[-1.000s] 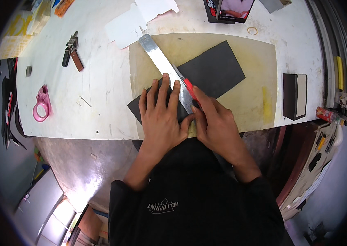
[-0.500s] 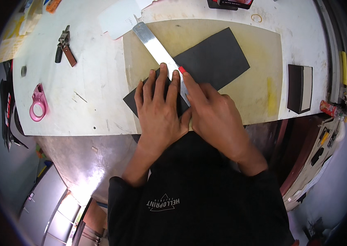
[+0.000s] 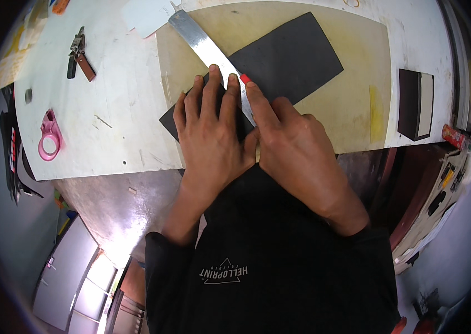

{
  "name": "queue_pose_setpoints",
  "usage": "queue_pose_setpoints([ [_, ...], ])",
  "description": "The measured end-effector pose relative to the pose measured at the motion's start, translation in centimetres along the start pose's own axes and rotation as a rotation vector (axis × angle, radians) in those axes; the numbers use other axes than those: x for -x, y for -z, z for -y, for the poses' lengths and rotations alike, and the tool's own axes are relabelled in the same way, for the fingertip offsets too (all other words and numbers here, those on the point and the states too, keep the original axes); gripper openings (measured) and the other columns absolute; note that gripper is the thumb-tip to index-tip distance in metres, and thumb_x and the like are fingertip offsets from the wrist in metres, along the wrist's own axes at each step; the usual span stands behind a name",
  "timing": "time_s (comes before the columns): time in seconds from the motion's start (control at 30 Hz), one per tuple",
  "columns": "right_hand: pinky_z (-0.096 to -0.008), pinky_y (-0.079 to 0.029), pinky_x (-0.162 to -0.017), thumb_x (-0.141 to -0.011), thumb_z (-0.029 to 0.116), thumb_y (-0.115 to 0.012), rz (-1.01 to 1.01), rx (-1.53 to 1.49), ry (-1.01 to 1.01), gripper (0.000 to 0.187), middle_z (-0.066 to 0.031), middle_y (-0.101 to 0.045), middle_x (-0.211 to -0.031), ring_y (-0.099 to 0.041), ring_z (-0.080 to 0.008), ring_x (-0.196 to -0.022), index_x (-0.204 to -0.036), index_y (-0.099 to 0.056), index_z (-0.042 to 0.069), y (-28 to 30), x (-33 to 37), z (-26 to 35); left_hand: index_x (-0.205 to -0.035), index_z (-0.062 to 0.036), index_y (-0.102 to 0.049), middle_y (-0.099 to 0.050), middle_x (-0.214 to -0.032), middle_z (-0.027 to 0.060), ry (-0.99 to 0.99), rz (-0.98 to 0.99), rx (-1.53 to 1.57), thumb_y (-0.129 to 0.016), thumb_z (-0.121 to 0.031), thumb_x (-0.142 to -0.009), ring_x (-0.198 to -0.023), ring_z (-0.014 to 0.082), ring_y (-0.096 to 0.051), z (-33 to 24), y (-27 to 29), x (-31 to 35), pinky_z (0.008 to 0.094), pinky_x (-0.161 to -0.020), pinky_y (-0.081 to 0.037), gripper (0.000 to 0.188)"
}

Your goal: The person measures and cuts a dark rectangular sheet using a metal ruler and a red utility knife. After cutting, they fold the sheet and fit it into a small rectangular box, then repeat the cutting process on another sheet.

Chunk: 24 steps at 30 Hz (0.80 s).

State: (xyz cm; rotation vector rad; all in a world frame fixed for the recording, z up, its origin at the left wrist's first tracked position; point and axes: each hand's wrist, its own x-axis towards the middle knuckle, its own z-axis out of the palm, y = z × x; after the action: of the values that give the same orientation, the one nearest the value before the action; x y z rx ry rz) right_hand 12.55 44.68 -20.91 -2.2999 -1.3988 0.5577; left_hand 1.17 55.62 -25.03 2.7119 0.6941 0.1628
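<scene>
A steel ruler (image 3: 205, 45) lies slantwise across a black sheet (image 3: 291, 58) on a yellowed translucent mat (image 3: 352, 47). My left hand (image 3: 210, 122) is spread flat, pressing on the near-left part of the sheet, its fingertips reaching the ruler's left edge. Along the ruler's right edge, my right hand (image 3: 297, 139) is closed around a cutter knife (image 3: 245, 79). Only the knife's red end shows in front of my index finger; the rest of it, blade included, is hidden. My left thumb almost meets the right hand.
Pliers with brown grips (image 3: 81, 55) and a pink tape dispenser (image 3: 50, 136) lie at the left of the white table (image 3: 129, 100). A dark box with a pale side (image 3: 413, 106) sits at the right. White card (image 3: 143, 16) lies beyond the ruler.
The whole table has shifted upward in the picture as the view moved. Both hands, the ruler and the black sheet keep about the same positions relative to each other.
</scene>
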Motion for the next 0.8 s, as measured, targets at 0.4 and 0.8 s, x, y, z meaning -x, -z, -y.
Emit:
queue_pose_setpoints([
  [0.4,-0.0373,-0.058,-0.059,-0.078,0.001,-0.071,0.046,-0.039,0.047,0.072,-0.0199,-0.063,-0.089,-0.07,-0.0321,-0.065,-0.146,-0.049,-0.01,1.0,2.7,-0.8,-0.146,-0.0024,-0.056,-0.046,-0.156,0.023,-0.017,-0.001,-0.019,-0.081,-0.041,-0.078,-0.138,0.0453,-0.046,-0.1,0.1,0.0,0.0591,-0.115,-0.032,0.082],
  [0.8,-0.0356,-0.058,-0.055,-0.074,-0.004,-0.069,0.094,-0.018,0.021,0.081,-0.0163,-0.058,-0.09,-0.068,-0.0257,-0.064,-0.15,-0.044,-0.011,1.0,7.8,-1.2,-0.143,-0.0023,-0.058,-0.05,-0.151,0.0215,-0.028,-0.042,-0.052,-0.076,-0.056,-0.084,-0.135,0.0444,-0.048,-0.1,-0.2,-0.1,0.0572,-0.113,-0.035,0.081],
])
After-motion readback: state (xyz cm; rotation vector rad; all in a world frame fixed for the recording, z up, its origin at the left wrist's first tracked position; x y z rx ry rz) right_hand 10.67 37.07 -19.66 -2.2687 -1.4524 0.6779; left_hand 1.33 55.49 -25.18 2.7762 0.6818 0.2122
